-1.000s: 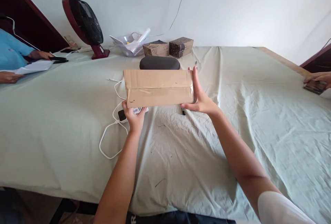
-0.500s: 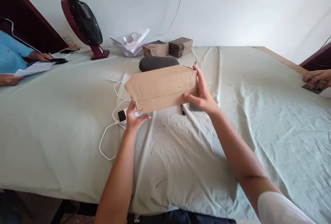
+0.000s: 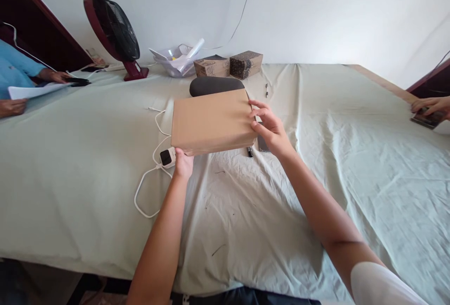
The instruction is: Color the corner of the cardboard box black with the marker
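Observation:
A plain brown cardboard box (image 3: 213,119) is held up over the cloth-covered table, its broad face turned toward me. My left hand (image 3: 183,164) grips it at the near left corner, thumb on the front edge and the other fingers hidden beneath. At the right end, my right hand (image 3: 269,126) has its fingertips on the box's edge. Behind the box lies a dark grey oval case (image 3: 216,85). Partly covered by the box and hand are a black marker (image 3: 249,152) and a dark flat object (image 3: 263,144). A white device with a black screen (image 3: 167,157) sits by my left hand.
A white cable (image 3: 137,197) loops on the green cloth (image 3: 87,178). Along the wall stand a red fan (image 3: 116,33), a clear plastic basin (image 3: 176,68) and two patterned boxes (image 3: 246,64). A pen (image 3: 266,90) lies farther back. Other people's hands show at both sides.
The box has been tilted, so its broad face shows instead of its narrow side. My right hand has shifted its fingers along the right edge. At left, another person's paper has lifted.

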{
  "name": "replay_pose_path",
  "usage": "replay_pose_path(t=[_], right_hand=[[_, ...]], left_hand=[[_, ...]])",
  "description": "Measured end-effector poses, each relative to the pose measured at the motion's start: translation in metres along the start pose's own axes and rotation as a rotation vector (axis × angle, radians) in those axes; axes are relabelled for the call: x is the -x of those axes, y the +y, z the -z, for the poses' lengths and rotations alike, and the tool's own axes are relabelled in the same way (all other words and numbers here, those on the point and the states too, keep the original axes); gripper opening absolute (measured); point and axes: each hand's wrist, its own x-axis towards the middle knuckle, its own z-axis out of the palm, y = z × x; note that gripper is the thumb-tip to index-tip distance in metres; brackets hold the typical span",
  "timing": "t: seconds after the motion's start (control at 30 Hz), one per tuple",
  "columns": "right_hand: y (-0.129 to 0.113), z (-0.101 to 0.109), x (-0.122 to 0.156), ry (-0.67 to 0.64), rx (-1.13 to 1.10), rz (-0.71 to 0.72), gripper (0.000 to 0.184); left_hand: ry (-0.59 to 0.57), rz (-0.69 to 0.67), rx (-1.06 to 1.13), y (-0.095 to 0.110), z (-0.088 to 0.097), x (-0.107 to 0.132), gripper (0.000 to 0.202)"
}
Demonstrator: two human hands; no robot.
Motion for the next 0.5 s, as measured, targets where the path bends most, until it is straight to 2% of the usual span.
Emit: replay_pose_path(t=[0.03,0.2,0.27,0.37,0.43,0.5], right_hand=[[0.002,-0.002,0.000,0.002,-0.025,-0.022,0.041],[0.012,-0.005,0.000,0.031,-0.199,-0.203,0.092],[0.011,-0.007,0.000,0.060,-0.279,-0.342,0.094],[0.007,-0.012,0.001,0.067,-0.393,-0.508,0.085],[0.005,-0.017,0.002,0.086,-0.429,-0.530,0.091],[0.004,-0.020,0.003,0.126,-0.451,-0.528,0.106]], left_hand=[[0.024,0.015,0.028,0.002,0.000,0.000,0.103],[0.097,-0.034,0.096,0.008,-0.002,-0.001,0.097],[0.156,-0.068,0.140,0.010,-0.005,-0.001,0.087],[0.255,-0.155,0.196,0.014,-0.011,0.000,0.063],[0.241,-0.181,0.201,0.016,-0.014,0.001,0.058],[0.185,-0.145,0.224,0.019,-0.014,0.003,0.064]])
